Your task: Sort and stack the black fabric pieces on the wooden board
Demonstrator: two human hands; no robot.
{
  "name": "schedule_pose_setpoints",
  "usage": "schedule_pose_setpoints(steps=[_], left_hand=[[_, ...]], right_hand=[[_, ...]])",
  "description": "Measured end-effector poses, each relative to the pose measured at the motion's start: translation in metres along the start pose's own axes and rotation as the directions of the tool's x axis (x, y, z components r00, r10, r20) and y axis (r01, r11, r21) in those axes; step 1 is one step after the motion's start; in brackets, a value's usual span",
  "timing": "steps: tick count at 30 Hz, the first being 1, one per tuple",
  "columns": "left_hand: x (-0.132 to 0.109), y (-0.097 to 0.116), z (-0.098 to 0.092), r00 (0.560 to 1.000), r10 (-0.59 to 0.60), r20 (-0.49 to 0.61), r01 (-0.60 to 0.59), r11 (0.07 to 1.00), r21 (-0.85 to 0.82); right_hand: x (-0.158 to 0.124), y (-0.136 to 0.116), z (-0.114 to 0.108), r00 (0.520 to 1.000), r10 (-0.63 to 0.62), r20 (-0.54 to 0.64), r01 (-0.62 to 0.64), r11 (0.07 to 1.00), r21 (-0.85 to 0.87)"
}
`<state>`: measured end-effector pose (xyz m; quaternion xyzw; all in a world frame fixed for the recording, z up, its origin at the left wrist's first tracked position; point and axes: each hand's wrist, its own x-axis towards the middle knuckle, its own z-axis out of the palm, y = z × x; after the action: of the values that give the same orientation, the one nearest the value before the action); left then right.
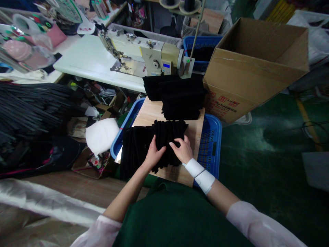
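Note:
A bundle of black fabric pieces (144,144) lies on a wooden board (150,113) laid over a blue crate (212,144). My left hand (154,152) rests on the bundle with fingers curled onto the cloth. My right hand (182,149), with a white band on the wrist, presses on the same bundle, its fingers bent toward the left hand. Both hands touch the fabric close together. A second stack of black fabric (177,94) sits at the far end of the board.
A cream sewing machine (144,55) stands on a white table (87,58) ahead. An open cardboard box (254,65) sits to the right, a blue basket (195,44) behind it. Black strips pile up at left (28,106). Green floor (269,154) lies right.

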<state>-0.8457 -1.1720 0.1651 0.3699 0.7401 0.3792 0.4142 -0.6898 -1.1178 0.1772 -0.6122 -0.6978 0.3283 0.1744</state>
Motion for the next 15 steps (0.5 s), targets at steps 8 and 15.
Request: schedule_pose_setpoints(steps=[8, 15], left_hand=[[0.003, -0.006, 0.001, 0.999, -0.020, -0.033, 0.020, 1.000, 0.013], [0.004, -0.009, 0.000, 0.999, -0.015, -0.030, 0.014, 1.000, -0.007]], right_hand=[[0.002, 0.001, 0.003, 0.999, 0.033, -0.017, -0.034, 0.999, -0.035], [0.000, -0.015, -0.002, 0.995, 0.095, 0.042, -0.091, 0.992, -0.083]])
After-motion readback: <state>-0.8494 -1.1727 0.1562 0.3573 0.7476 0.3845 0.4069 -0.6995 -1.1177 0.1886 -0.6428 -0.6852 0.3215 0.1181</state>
